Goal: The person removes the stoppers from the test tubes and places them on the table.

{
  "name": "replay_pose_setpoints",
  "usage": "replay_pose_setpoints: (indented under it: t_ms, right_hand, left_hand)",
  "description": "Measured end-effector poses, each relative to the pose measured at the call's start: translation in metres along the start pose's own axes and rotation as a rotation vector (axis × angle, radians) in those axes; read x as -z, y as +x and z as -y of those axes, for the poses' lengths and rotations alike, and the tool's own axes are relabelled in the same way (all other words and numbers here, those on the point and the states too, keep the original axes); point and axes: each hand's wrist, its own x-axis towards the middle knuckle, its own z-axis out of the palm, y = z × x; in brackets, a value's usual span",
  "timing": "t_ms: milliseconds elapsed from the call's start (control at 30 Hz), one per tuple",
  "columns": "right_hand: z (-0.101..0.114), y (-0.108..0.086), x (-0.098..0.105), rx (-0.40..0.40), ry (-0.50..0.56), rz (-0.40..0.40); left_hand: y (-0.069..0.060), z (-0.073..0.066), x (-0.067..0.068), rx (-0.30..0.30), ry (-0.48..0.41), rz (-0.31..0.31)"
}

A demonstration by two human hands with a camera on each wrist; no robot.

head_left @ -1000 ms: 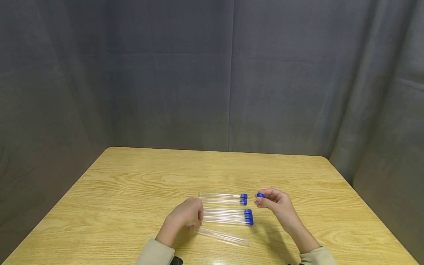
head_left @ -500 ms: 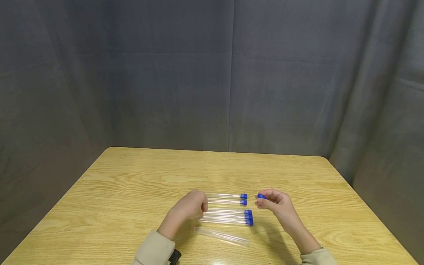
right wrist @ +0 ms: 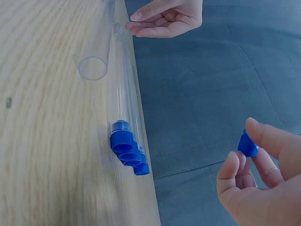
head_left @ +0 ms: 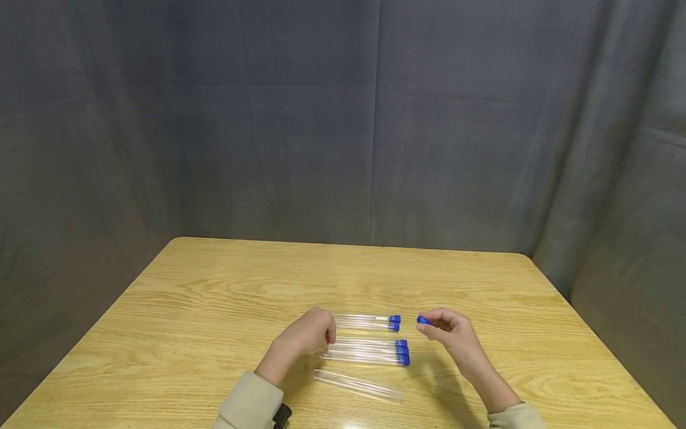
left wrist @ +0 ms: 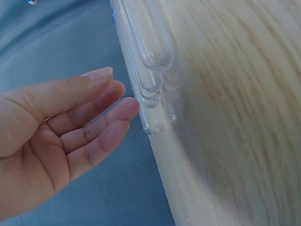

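Note:
A blue cap (head_left: 423, 320) is pinched between the thumb and fingers of my right hand (head_left: 455, 336), raised above the table right of the tubes. My left hand (head_left: 308, 330) hovers over the rounded ends of the capped test tubes (head_left: 364, 351). In the left wrist view its fingers (left wrist: 101, 141) are loosely bent with nothing between them. Three capped tubes lie side by side, with two more capped tubes (head_left: 361, 322) behind them. An uncapped test tube (head_left: 356, 384) lies slanted nearest me; its open mouth (right wrist: 92, 68) shows in the right wrist view.
The tubes lie on a wood-grain table (head_left: 257, 286). Grey curtains (head_left: 278, 131) hang behind it and along both sides. A black strap device (head_left: 281, 415) sits at the left wrist, by the sleeve.
My left hand has lifted off the uncapped tube's rounded end and moved away toward the capped tubes. The right hand stays almost in place, still pinching the blue cap.

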Motion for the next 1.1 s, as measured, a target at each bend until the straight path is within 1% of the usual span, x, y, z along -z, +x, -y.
replay_pose_setpoints:
  t_ms: [133,300,433,667,733,867,967,1100]
  right_hand:
    - [-0.002,-0.002,0.002,-0.03,-0.013,0.014]
    - [-0.005,-0.003,0.001,-0.051,-0.056,0.088]
    - [-0.008,-0.005,0.001,-0.043,-0.101,0.163]
    - [-0.013,-0.012,0.001,-0.041,-0.137,0.284]
    - [-0.014,-0.013,0.001,-0.038,-0.163,0.304]
    - [-0.018,-0.016,0.001,0.022,-0.27,0.336]
    - [-0.02,-0.018,0.001,0.052,-0.322,0.356]
    - [-0.02,-0.019,0.001,0.028,-0.336,0.382]
  left_hand:
    - [0.001,-0.001,-0.002,0.012,0.01,0.006]
    - [0.001,0.0,-0.002,0.016,0.019,0.005]
    - [0.001,0.001,-0.002,0.018,0.021,0.003]
    - [0.001,0.002,-0.002,0.018,0.02,0.005]
    - [0.0,0.002,-0.003,0.018,0.02,0.005]
    - [0.0,0.002,-0.003,0.02,0.024,0.008]
    - [0.0,0.001,-0.003,0.024,0.026,0.009]
    - [0.0,0.001,-0.003,0.025,0.027,0.008]
